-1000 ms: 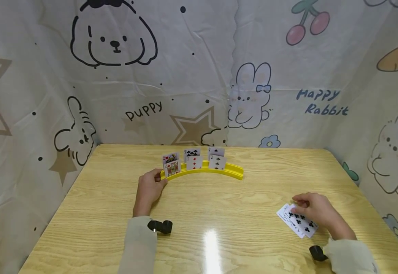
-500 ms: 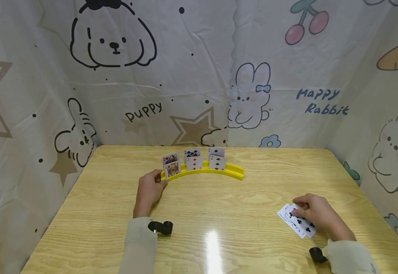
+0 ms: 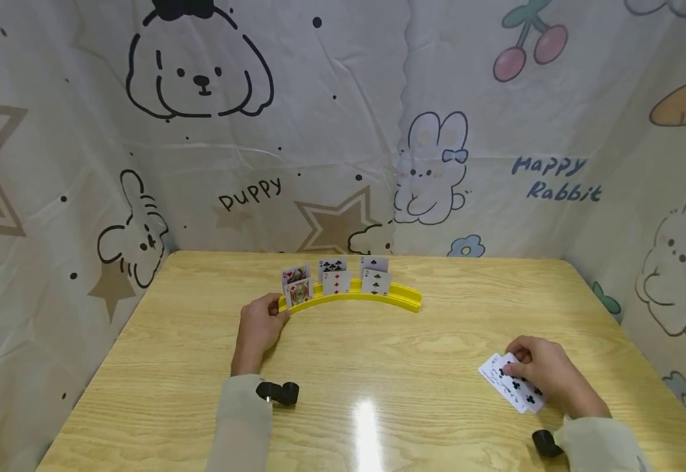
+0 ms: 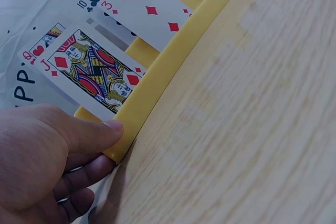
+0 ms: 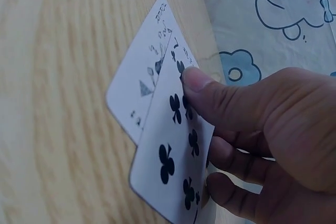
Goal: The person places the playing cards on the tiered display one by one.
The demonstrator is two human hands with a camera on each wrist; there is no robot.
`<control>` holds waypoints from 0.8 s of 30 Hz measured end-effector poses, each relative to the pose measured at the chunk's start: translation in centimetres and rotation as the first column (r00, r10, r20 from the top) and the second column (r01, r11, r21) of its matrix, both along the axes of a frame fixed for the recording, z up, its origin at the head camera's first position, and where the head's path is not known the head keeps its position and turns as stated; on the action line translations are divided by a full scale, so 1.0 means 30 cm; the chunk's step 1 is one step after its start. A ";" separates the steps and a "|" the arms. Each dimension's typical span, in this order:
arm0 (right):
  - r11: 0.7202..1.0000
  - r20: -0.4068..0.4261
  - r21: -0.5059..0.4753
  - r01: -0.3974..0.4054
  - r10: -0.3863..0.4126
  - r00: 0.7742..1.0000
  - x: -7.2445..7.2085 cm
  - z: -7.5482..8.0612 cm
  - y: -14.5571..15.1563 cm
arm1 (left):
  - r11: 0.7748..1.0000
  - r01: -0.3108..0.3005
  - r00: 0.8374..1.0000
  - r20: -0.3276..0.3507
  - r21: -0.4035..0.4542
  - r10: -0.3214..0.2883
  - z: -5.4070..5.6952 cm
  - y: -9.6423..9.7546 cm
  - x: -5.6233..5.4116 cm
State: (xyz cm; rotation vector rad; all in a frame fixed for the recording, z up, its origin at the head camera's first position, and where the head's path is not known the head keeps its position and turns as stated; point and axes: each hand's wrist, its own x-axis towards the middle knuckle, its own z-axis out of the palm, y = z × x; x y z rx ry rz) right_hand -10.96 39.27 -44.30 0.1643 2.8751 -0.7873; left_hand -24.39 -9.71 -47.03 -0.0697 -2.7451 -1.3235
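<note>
My left hand [image 3: 258, 328] grips the left end of a curved yellow card holder [image 3: 404, 299], thumb over its front wall. Upright in the holder stand playing cards in two rows. The jack of diamonds [image 4: 86, 69] is in front of a queen of hearts [image 4: 39, 48], and the three of diamonds [image 3: 336, 282] fronts a ten of clubs [image 3: 332, 264]. More black-suit cards [image 3: 375, 282] stand to their right. Over at the right, my right hand [image 3: 546, 373] pinches a clubs playing card [image 5: 168, 145], thumb on its face. A joker card [image 5: 134, 85] lies partly beneath it.
A light wood-grain table [image 3: 378, 354] carries everything. Behind it and along both sides hangs a pale cloth [image 3: 331, 131] printed with cartoon animals. Each wrist wears a black camera mount, such as the left one [image 3: 278, 392].
My right thumb and fingers have drawn in slightly at the clubs card, which has shifted a little over the joker. The left hand and the holder have stayed in place.
</note>
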 end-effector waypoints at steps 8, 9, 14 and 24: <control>1.000 0.004 0.016 0.000 0.000 1.000 0.006 -0.015 0.000 | 1.000 0.004 1.000 -0.003 -0.009 -0.004 -0.013 0.001 -0.002; 1.000 0.012 0.018 0.001 -0.002 1.000 0.006 -0.017 -0.001 | 1.000 0.005 1.000 -0.002 -0.008 -0.005 -0.015 0.001 -0.001; 1.000 0.030 0.027 -0.014 0.013 0.999 0.007 -0.014 0.001 | 1.000 0.003 1.000 0.003 -0.003 -0.003 -0.022 0.000 0.002; 0.997 -0.029 0.002 -0.080 0.080 0.996 0.011 0.063 0.009 | 1.000 0.004 1.000 0.001 0.018 -0.004 -0.014 0.000 -0.001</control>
